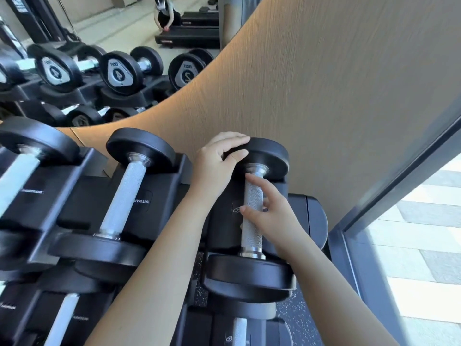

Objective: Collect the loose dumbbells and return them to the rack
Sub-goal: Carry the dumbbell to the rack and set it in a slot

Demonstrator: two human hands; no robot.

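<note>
Seating the dumbbell in the rightmost cradle of the rack.
Gripping its far head with the left hand, fingers curled over the rim; loosely pinching the handle with the right hand, nearer the body; keeping the long axis pointing straight away.

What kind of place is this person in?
Most likely a gym: black dumbbells sit on a tiered rack, a large wall mirror reflects them, and a treadmill shows in that reflection.
</note>
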